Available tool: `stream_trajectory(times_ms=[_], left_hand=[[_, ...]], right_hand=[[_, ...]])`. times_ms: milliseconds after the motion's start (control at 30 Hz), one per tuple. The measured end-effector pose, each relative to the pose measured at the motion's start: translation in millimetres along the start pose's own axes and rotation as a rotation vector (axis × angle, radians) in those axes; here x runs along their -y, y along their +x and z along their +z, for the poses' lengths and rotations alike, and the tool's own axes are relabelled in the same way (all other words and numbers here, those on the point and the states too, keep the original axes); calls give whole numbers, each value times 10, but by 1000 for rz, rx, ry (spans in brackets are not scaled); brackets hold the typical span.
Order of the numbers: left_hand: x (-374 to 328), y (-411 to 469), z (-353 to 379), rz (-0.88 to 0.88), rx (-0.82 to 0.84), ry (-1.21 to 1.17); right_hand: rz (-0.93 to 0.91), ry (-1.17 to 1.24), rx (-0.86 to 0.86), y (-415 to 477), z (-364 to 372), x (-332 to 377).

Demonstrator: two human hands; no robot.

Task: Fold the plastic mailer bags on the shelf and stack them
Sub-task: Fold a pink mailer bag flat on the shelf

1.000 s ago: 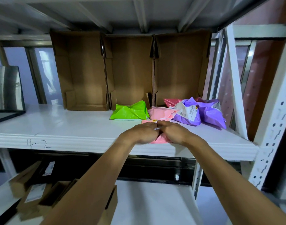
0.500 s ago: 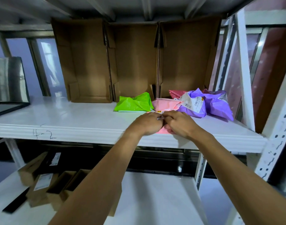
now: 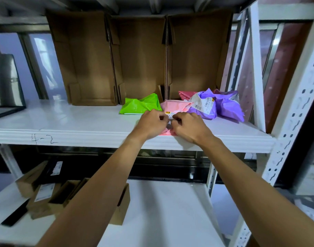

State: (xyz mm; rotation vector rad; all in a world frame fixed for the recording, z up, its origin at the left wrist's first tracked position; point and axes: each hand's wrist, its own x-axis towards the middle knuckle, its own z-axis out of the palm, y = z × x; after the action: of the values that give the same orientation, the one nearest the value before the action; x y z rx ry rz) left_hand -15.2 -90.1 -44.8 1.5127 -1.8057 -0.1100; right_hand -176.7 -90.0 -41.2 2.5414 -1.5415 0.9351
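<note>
The left hand (image 3: 151, 124) and right hand (image 3: 190, 128), pressing on the pink bag (image 3: 167, 132) a second ago, now each take a pinching grip on its labelled edge at the front of the shelf (image 3: 81, 122), so the fold looks under way. Behind it lie one green bag (image 3: 140, 106), two purple bags (image 3: 205, 110) and one dark pink bag (image 3: 184, 94). Three cardboard boxes (image 3: 92, 59) stand at the back.

Light: soft daylight from the windows (image 3: 40, 65) far left; my white shelf (image 3: 72, 122) shines with mild glare.
Shadows: deep under it, dim inside the boxes (image 3: 142, 59).
Blur: near corners smear.
Distortion: right upright (image 3: 293, 107) bows.
</note>
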Motion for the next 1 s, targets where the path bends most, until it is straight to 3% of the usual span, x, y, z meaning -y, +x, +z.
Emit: stream_trajectory(times_ms=[167, 333, 467, 700, 900, 1000], left_hand=[[0, 49, 17, 43, 204, 37], [-87, 88, -75, -23, 447, 181], [-4, 134, -60, -41, 544, 231], [216, 205, -109, -107, 505, 284], [179, 170, -116, -98, 396, 256], [184, 146, -86, -64, 317, 199]], right_hand=[[71, 36, 133, 2, -33, 20], [79, 15, 361, 39, -139, 62], [71, 18, 428, 117, -148, -4], [179, 335, 472, 192, -170, -26], [305, 670, 222, 268, -112, -254], [221, 580, 144, 271, -34, -313]])
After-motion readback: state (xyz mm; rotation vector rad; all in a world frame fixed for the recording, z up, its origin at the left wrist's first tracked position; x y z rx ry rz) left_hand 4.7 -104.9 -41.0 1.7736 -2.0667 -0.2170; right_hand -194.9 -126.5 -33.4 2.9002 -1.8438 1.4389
